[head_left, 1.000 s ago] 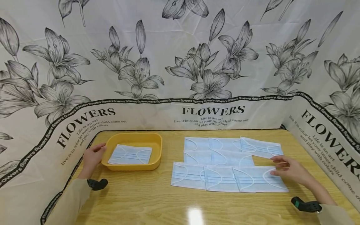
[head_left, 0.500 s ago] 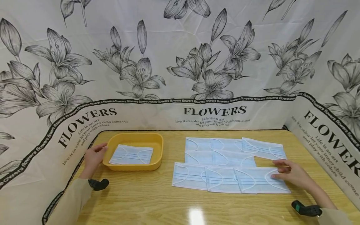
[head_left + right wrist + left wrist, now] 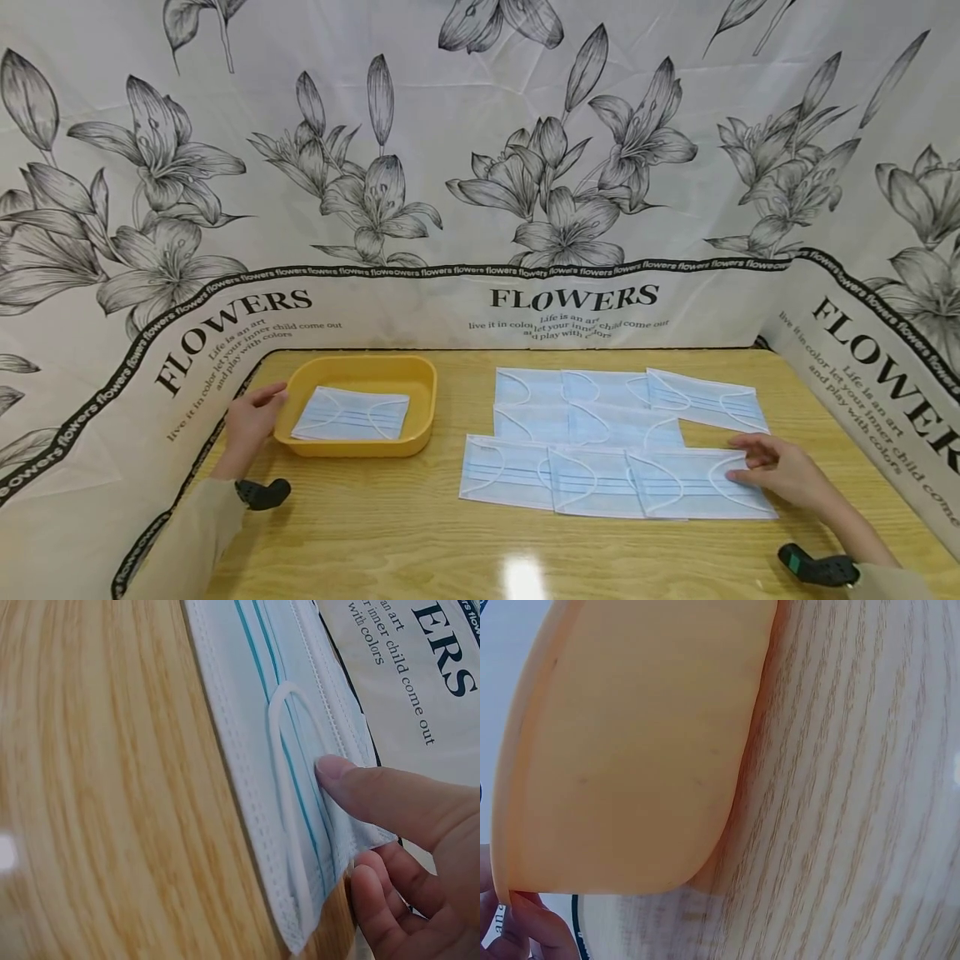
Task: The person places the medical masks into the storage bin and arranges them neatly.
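In the head view my left hand (image 3: 251, 419) is at the left end of a yellow plastic basin (image 3: 352, 447), pinching its rim. The left wrist view shows thumb and fingers on either side of the basin's rim (image 3: 504, 787) at a corner. Inside the basin lies a pale blue face mask (image 3: 350, 414). My right hand (image 3: 783, 477) is at the right end of the front row's rightmost face mask (image 3: 697, 483). Up close, the right thumb (image 3: 375, 787) presses on that mask's pleated face beside a white ear loop (image 3: 281, 750), with fingers curled under its edge.
More face masks lie flat in overlapping rows, including a middle-row mask (image 3: 622, 423) and a tilted back-right mask (image 3: 705, 398). They rest on a wood-grain table (image 3: 390, 525). A white flower-printed cloth (image 3: 405, 308) encloses the back and sides.
My right hand has shifted slightly toward the table's front, its thumb settling lower on the front-right mask. The left hand stays on the basin's rim. The whole head view has shifted slightly.
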A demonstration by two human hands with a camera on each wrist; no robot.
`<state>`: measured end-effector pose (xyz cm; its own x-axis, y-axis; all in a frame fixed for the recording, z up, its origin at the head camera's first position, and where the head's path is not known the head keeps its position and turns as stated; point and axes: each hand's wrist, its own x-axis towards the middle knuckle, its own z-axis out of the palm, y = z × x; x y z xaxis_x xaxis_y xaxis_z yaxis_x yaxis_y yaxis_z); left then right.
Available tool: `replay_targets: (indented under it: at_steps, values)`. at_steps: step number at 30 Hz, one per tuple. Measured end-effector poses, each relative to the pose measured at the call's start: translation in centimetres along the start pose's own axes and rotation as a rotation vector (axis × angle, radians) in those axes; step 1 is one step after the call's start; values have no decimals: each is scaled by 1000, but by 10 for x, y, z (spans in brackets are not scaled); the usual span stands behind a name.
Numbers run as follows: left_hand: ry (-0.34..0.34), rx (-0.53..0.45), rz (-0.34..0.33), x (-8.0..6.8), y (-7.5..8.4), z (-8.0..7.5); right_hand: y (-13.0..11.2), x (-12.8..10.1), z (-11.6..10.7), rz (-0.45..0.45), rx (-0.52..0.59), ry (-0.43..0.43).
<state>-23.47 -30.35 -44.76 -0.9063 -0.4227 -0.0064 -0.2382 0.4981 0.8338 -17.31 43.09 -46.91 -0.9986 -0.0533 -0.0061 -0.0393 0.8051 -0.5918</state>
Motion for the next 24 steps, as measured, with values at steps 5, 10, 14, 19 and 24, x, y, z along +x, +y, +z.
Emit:
replay_targets:
  at_steps: [5,10,14,19,24]
  values:
    - [-7,-8,13,0,0,0,0,-2,1,-44,16,30]
    - [-6,-6,25,-1,1,-1,1,-4,3,-73,11,67]
    - [-11,-4,23,-3,2,-1,3,-3,3,-53,3,53]
    - [-8,0,25,-2,2,-1,1,-3,1,0,-18,32]
    - [24,5,21,-2,1,1,-2,-1,-1,47,-54,21]
